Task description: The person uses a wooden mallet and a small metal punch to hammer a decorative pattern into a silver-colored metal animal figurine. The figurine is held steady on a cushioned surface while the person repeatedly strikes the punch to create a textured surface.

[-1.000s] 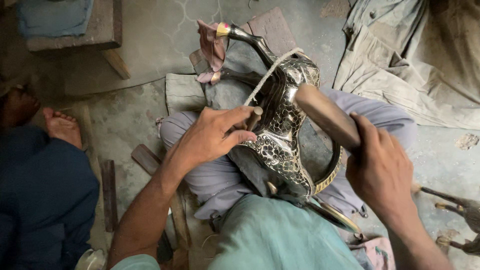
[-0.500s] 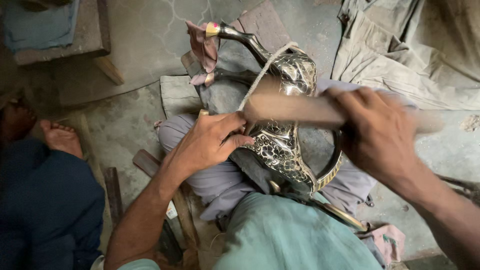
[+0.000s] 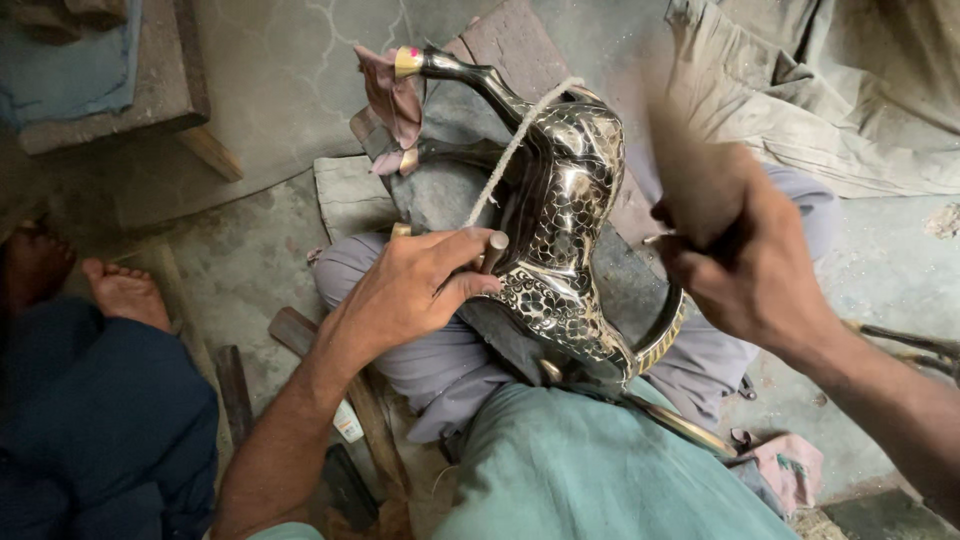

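An engraved metal jug (image 3: pixel 565 250) with a long curved spout lies across my lap, tied with a pale cord (image 3: pixel 505 160). My left hand (image 3: pixel 420 285) pinches a small metal punch (image 3: pixel 494 250) upright against the jug's patterned side. My right hand (image 3: pixel 745 260) grips a wooden mallet (image 3: pixel 690 160), which is raised and blurred above the jug's right side. A pink rag (image 3: pixel 392 105) is wrapped near the spout's brass tip (image 3: pixel 408 62).
Another person in dark blue clothes (image 3: pixel 90 420) sits at the left with a bare foot (image 3: pixel 125 292) on the concrete floor. A wooden block (image 3: pixel 150 90) lies at the top left, crumpled grey cloth (image 3: pixel 820 100) at the top right, wooden sticks (image 3: pixel 300 340) beside my left leg.
The mallet has swung from lying across the jug half a second ago to raised upright at the right. My left hand keeps the punch on the jug.
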Demonstrator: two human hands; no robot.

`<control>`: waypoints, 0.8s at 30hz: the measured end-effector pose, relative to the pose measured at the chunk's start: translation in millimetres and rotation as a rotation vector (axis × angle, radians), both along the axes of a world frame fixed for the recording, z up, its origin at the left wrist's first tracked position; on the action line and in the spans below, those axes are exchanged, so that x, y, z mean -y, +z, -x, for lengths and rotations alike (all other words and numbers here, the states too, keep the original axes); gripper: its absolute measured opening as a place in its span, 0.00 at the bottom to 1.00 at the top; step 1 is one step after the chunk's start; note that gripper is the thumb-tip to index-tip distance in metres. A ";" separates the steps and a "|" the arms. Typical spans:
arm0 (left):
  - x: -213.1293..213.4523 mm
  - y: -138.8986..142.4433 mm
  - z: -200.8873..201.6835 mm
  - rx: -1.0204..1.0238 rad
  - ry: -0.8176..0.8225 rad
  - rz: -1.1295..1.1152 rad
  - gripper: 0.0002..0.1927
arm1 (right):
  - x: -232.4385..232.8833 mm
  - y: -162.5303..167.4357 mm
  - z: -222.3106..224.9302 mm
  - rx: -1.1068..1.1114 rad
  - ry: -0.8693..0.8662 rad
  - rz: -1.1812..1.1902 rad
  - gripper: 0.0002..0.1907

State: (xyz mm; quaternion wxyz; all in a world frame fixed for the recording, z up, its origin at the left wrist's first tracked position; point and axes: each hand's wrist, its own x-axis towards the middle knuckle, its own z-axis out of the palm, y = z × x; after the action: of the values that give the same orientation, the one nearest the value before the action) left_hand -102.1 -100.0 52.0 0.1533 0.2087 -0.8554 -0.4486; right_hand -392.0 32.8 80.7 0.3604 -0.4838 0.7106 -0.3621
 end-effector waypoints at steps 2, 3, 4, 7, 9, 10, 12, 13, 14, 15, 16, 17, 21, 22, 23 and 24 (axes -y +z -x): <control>1.3 -0.4 0.4 0.035 -0.014 -0.007 0.15 | 1.1 0.7 -0.8 -0.616 0.198 0.084 0.26; 1.8 -0.7 0.9 0.050 -0.020 -0.010 0.14 | 1.8 1.0 -1.6 -0.924 0.301 0.123 0.28; 1.8 -0.7 1.0 0.052 -0.017 -0.021 0.16 | 2.2 1.4 -2.6 -0.656 0.216 0.127 0.27; 3.0 0.1 1.5 0.066 -0.015 -0.015 0.19 | 3.2 2.1 -4.4 -0.399 0.102 0.174 0.27; 4.2 1.0 2.2 0.087 -0.027 0.031 0.16 | 3.5 1.3 -3.9 -0.952 0.217 0.248 0.29; 3.7 1.8 2.2 0.060 -0.028 0.027 0.17 | 3.5 0.5 -3.2 -0.884 0.210 0.245 0.28; 4.7 2.6 3.2 0.000 -0.029 0.031 0.20 | 3.3 -2.1 -0.8 -0.757 0.190 0.251 0.27; 5.5 2.7 3.9 0.030 -0.032 0.006 0.19 | 2.8 -4.1 0.0 -0.693 0.179 0.251 0.26; 6.2 2.7 5.0 0.058 -0.034 -0.019 0.19 | 2.5 -5.7 1.1 -0.630 0.169 0.252 0.25; 5.5 2.9 5.0 0.091 -0.036 -0.051 0.18 | 1.5 -7.5 1.1 -0.562 0.160 0.247 0.25; 6.1 2.7 5.9 0.098 -0.038 -0.047 0.18 | 0.7 -9.2 1.2 -0.584 0.169 0.248 0.24; 6.0 2.8 6.0 0.106 -0.039 -0.043 0.18 | -0.3 -10.5 0.7 -0.605 0.178 0.251 0.23; 6.9 3.0 6.0 0.009 -0.047 0.005 0.18 | -2.5 -11.0 -2.0 -0.085 -0.132 -0.186 0.26; 7.5 3.3 5.8 0.017 -0.051 0.009 0.17 | -2.0 -10.1 -2.9 -0.330 -0.025 -0.022 0.27; 8.4 3.2 6.2 0.023 -0.055 0.013 0.16 | -0.9 -9.2 -3.1 -0.574 0.087 0.142 0.27; 8.6 3.5 6.2 0.032 -0.054 0.013 0.16 | 0.6 -8.0 -3.7 -0.812 0.206 0.307 0.27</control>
State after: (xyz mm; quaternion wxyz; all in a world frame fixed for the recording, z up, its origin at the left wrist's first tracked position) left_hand -108.3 -108.6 55.5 0.1286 0.1917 -0.8660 -0.4435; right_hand -388.2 32.1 72.7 0.0105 -0.7030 0.6805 -0.2064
